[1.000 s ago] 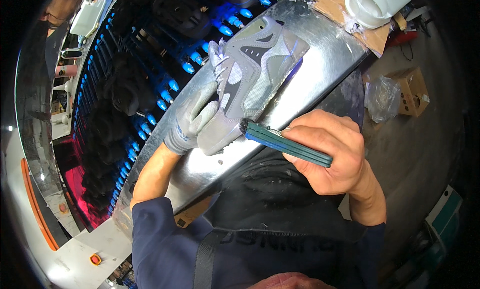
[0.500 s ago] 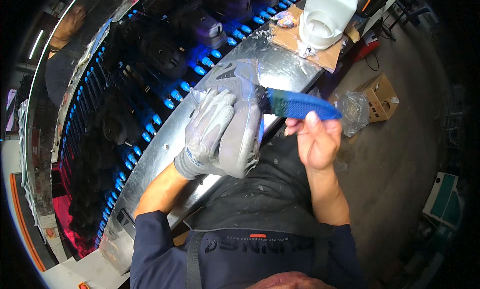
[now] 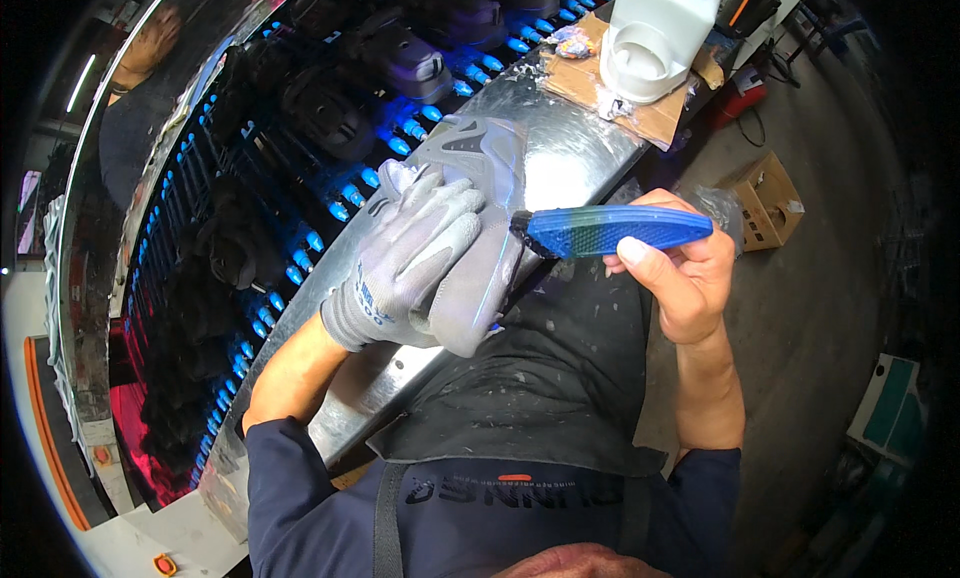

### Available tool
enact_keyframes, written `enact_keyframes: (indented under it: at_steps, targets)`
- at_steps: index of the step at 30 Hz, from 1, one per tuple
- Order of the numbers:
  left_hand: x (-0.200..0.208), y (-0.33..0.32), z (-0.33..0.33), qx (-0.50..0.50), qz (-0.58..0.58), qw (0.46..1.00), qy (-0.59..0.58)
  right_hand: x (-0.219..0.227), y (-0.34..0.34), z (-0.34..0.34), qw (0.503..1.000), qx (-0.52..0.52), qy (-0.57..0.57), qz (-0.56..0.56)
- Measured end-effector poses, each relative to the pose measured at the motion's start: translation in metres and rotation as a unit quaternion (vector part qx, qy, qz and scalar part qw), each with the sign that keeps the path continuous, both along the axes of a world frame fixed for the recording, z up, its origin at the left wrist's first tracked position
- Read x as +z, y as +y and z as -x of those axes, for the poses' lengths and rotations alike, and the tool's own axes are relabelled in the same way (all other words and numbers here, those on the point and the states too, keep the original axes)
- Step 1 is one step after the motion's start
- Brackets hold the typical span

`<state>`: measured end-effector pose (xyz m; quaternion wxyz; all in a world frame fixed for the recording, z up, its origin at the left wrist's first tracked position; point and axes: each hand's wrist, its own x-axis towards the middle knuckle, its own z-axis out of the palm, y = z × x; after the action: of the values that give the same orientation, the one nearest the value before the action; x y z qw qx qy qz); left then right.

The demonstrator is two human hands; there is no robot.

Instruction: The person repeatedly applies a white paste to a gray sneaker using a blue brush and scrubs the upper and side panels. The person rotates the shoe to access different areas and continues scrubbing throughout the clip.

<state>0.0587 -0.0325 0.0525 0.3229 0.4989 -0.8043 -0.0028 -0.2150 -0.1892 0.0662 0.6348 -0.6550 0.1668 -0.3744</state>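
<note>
In a grey knit work glove, my left hand wraps over a grey shoe upper. The shoe lies tilted above the steel ledge, with its dark-patterned end pointing away from me. Part of it is hidden under the glove. My bare right hand grips the blue handle of a brush, thumb on the near side. The dark bristles point left and meet the shoe's right edge, or come very close to it; I cannot tell which.
Beyond the steel ledge runs a rack with blue-tipped pegs and dark shoes. A white dispenser-like container stands on a cardboard sheet at the far right. An open carton sits on the floor.
My right hand and the brush have moved to the right, and the bristles have slid down the shoe's edge slightly. My left hand has shifted a little left, still holding the shoe.
</note>
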Motion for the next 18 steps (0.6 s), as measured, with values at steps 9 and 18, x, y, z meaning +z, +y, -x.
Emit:
enact_keyframes:
  at_steps: [9, 18]
  targets:
    - [0.006, -0.003, -0.002, 0.010, -0.022, 1.000, -0.011, 0.012, 0.000, 0.006, 0.994, 0.034, 0.020, 0.101]
    - [0.020, -0.014, 0.002, 0.034, -0.012, 0.999, 0.002, 0.033, 0.011, 0.011, 0.957, 0.011, 0.018, 0.288]
